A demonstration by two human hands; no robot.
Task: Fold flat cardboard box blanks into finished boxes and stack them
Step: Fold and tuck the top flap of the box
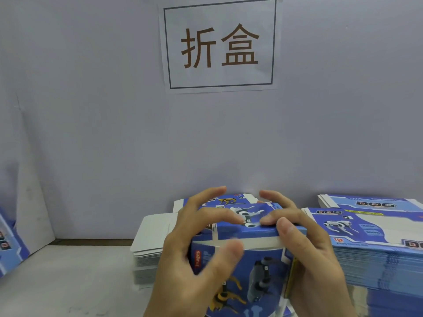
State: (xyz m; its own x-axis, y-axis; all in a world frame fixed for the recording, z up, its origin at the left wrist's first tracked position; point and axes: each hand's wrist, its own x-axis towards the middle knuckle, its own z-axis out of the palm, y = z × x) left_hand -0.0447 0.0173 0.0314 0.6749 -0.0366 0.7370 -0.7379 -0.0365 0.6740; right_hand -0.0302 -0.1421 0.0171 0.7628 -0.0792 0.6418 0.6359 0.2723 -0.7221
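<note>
Head view: left hand [190,243] and right hand [306,248] are gripping 1 blue box [242,245] at 6 o'clock, fingers curling over its top, folding apparently underway. Flat blanks [375,239] are waiting at 3 o'clock, reading "DOG" and "TOP". Wall sign [219,44] at 12 o'clock is reading "折盒".

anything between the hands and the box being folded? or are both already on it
Nothing visible in the way. Both hands are already on the box: the left hand is wrapped round its left side, fingers over the top panel and thumb on the front, and the right hand grips its right side the same way.
</note>
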